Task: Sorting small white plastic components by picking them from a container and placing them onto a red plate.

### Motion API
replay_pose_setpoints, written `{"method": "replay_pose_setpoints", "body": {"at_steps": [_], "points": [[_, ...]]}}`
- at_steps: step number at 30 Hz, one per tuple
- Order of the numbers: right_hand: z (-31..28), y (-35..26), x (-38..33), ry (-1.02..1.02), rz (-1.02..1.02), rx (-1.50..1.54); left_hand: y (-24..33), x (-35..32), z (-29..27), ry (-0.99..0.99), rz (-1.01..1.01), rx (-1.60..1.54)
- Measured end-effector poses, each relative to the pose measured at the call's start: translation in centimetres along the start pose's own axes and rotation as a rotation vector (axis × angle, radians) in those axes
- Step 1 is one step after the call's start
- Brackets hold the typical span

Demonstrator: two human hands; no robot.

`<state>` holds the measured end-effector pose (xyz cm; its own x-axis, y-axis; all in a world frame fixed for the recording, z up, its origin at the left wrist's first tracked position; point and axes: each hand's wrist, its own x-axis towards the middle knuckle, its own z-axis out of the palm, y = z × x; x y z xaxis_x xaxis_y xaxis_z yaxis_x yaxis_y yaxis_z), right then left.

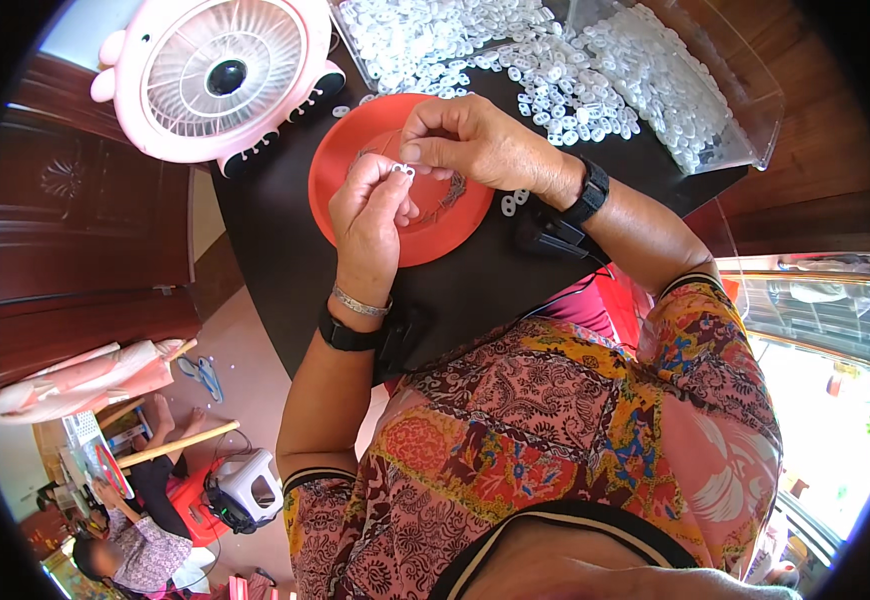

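Observation:
My left hand pinches a small white plastic piece with two holes between thumb and forefinger. Just above it, my right hand has its thumb and forefinger pressed together; whatever they grip is too small to make out. Both hands are over a round red plastic dish. Thin dark strands lie curved inside the dish, partly hidden by my hands. A few loose white two-hole pieces rest on the black tabletop beside the dish, below my right wrist.
Heaps of similar white pieces spill from clear plastic bins at the far side. A pink fan stands at the far left of the black table. Another person sits at the lower left, near a red stool.

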<state>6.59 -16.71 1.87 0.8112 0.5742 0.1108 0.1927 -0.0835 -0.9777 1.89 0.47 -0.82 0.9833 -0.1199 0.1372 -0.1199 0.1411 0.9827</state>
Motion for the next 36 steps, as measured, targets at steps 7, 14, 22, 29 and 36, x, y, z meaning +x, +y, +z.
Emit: {"method": "replay_pose_setpoints", "body": {"at_steps": [7, 14, 22, 29, 36], "points": [[-0.1, 0.4, 0.0, 0.037, -0.086, -0.095, 0.0, 0.0, 0.1, 0.003, 0.003, 0.065], [-0.1, 0.3, -0.1, 0.021, -0.058, -0.086, -0.2, 0.1, 0.0, 0.009, 0.007, 0.073], [0.5, 0.2, -0.3, 0.031, -0.081, -0.152, -0.2, -0.2, 0.0, 0.027, -0.002, 0.109], [0.4, 0.3, -0.6, 0.024, -0.096, -0.246, 0.0, -0.5, 0.4, 0.038, 0.04, 0.218], [0.4, 1.0, -0.5, 0.069, -0.161, -0.274, -0.3, -0.4, 0.6, 0.046, -0.018, 0.137]]}}
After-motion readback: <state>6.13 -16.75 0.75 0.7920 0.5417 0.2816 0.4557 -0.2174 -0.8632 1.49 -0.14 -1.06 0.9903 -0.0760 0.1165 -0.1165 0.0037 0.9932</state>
